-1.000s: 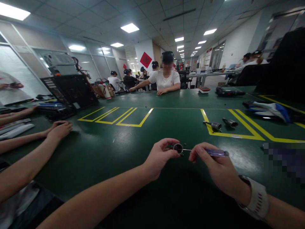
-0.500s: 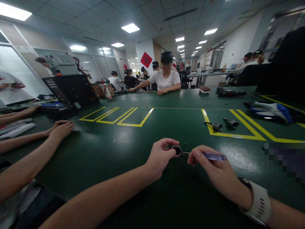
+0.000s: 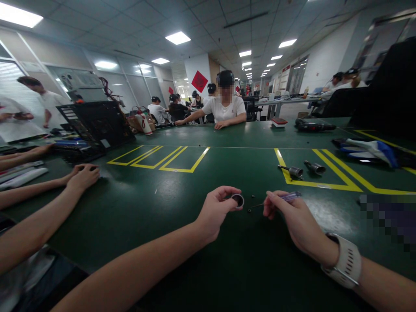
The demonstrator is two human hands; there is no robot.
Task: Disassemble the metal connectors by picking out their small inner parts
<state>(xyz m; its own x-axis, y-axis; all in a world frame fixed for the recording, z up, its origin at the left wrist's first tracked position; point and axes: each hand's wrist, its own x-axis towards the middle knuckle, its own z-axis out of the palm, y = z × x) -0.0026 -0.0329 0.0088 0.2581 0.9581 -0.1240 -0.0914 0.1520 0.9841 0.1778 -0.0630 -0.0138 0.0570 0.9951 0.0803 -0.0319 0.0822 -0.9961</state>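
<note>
Near the middle of the head view, my left hand [image 3: 217, 209] pinches a small round metal cup [image 3: 238, 200], its open mouth turned to the right. My right hand [image 3: 287, 212] is closed around a screwdriver with a translucent purple handle [image 3: 292, 196]. The thin shaft [image 3: 258, 204] points left, and its tip is apart from the cup. Just under the tip lies a small dark nut-like piece [image 3: 249, 210] on the green table. A second such piece [image 3: 253, 196] lies a little farther off, between my hands.
Two metal socket-like parts, one [image 3: 295, 172] beside the other [image 3: 314, 167], lie by yellow tape at right. Gloves [image 3: 370, 149] and a black tool case [image 3: 314, 125] are beyond. A co-worker's hands [image 3: 83, 175] rest at left, near a black computer case [image 3: 97, 128]. Another person sits opposite.
My right hand has drawn the screwdriver back from the cup and tilted it. My left hand has shifted slightly left and up with the cup. A person at far left has come into fuller view.
</note>
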